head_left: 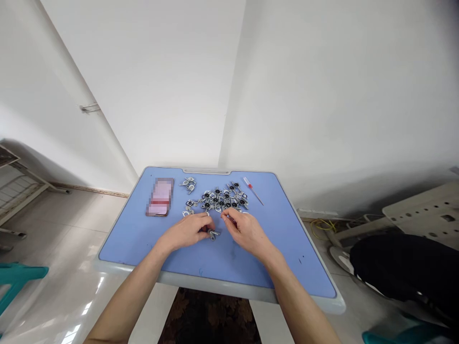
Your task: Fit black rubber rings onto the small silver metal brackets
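Head view: left hand (188, 231) over the worktop (287, 224), left of its middle, fingers closed around a metal part (213, 235), which juts past the fingertips toward the right. Right hand (251, 234) just beside, thumb and forefinger drawn narrow; cannot tell whether anything sits between them. Heap (222, 203) of metal pieces, many with black discs, lies beyond both hands, toward the far edge. Smaller cluster (190, 187) near the far edge, left of the heap. Phone (160, 191) by the far left corner; screwdriver (250, 186) lies slanted toward the far right corner.
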Available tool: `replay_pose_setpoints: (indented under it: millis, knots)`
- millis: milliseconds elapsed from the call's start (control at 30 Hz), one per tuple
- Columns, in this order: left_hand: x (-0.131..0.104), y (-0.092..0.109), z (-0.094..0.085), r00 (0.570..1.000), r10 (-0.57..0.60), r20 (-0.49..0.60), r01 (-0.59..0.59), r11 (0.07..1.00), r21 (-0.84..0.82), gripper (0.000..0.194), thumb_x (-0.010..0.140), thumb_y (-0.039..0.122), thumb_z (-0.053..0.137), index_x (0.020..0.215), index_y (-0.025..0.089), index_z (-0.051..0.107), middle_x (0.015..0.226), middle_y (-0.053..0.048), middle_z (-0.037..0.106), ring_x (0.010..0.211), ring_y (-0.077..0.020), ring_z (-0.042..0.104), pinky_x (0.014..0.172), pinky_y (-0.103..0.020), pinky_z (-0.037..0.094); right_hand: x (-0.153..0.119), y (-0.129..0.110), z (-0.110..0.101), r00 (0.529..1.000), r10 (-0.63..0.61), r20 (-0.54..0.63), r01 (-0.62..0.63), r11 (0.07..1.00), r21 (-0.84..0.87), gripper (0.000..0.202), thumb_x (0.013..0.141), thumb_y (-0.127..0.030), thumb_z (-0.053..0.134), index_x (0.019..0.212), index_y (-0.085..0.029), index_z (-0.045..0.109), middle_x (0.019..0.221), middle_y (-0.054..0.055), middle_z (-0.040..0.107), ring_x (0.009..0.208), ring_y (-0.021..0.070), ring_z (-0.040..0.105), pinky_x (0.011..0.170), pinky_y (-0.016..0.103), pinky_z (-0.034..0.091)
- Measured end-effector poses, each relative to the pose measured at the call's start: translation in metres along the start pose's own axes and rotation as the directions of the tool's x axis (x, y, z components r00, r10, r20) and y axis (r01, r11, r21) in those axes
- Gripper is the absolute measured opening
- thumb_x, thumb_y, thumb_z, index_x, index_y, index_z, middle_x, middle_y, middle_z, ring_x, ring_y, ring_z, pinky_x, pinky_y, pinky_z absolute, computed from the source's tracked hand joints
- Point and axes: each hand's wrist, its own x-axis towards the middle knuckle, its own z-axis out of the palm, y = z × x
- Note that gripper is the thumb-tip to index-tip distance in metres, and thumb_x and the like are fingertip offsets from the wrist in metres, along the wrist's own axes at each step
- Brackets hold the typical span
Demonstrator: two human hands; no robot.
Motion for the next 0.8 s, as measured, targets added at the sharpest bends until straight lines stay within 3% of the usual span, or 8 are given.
replay_pose_setpoints:
  millis: [267,500,800]
  knots:
    - [0.0011,-0.0021,0.0003,1.000,0.027,0.005,-0.026,0.999,-0.031,0.019,0.080,0.008,0.050,0.091,0.021,0.059,0.092,0.000,0.058,0.079,-0.0144,0.056,0.073,-0.025,0.043,0.0013,0.0015,0.0024,0.999,0.036,0.001,-0.036,0.999,0.002,0.020,0.091,-0.023,0.039,0.088,-0.020,0.058,0.062,0.000,0.059,0.051,0.0124,0.049,0.052,0.024,0.029]
    - [0.0019,-0.0037,0.0014,1.000,0.025,0.003,-0.024,0.998,-0.051,0.017,0.080,0.008,0.051,0.089,0.020,0.058,0.089,0.000,0.057,0.076,-0.0137,0.054,0.071,-0.025,0.042,-0.0014,-0.0040,-0.0015,0.968,-0.052,0.246,0.041,0.998,0.049,0.015,0.082,-0.015,0.049,0.076,-0.021,0.061,0.060,-0.003,0.058,0.054,0.0113,0.048,0.053,0.023,0.029]
    - [0.0036,-0.0044,0.0016,1.000,0.015,0.016,-0.014,0.997,-0.070,0.014,0.079,0.010,0.052,0.088,0.019,0.059,0.087,0.000,0.057,0.077,-0.0140,0.054,0.072,-0.025,0.042,-0.0030,-0.0059,-0.0012,0.961,-0.061,0.270,0.042,0.996,0.075,0.016,0.082,-0.015,0.048,0.074,-0.019,0.061,0.060,-0.003,0.056,0.052,0.0098,0.043,0.052,0.023,0.027]
